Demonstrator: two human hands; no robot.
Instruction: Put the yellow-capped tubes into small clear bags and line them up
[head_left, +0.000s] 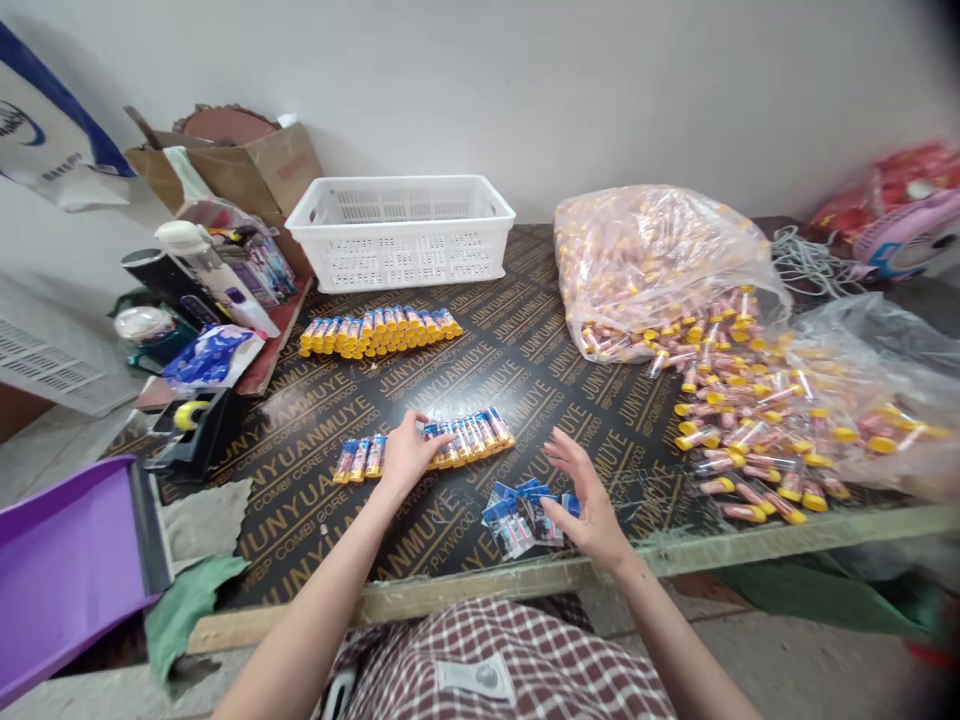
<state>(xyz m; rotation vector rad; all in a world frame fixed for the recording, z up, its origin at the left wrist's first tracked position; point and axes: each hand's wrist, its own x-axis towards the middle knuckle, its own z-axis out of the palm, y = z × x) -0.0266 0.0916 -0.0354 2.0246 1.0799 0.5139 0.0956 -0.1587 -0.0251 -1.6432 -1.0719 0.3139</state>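
My left hand (411,455) is closed over the near row of small tubes (470,437), which have blue wrapping at one end and yellow caps. Its thumb and index finger pinch a tube within that row, and the palm hides some of the tubes. Over to the right, my right hand (587,505) hovers with thumb and fingers apart and nothing between them. Just beside and partly under it lies a small pile of clear packets with blue tops (517,515). Farther back, a stacked group of similar wrapped tubes (382,332) lies on the dark plywood table (300,540).
A white slotted basket (405,258) stands at the back. On the right, a clear plastic bag (652,250) spills loose yellow-capped tubes (750,430). Leftward are a tape dispenser (191,425), bottles (202,270), a cardboard box (277,170) and a purple dustpan (75,560).
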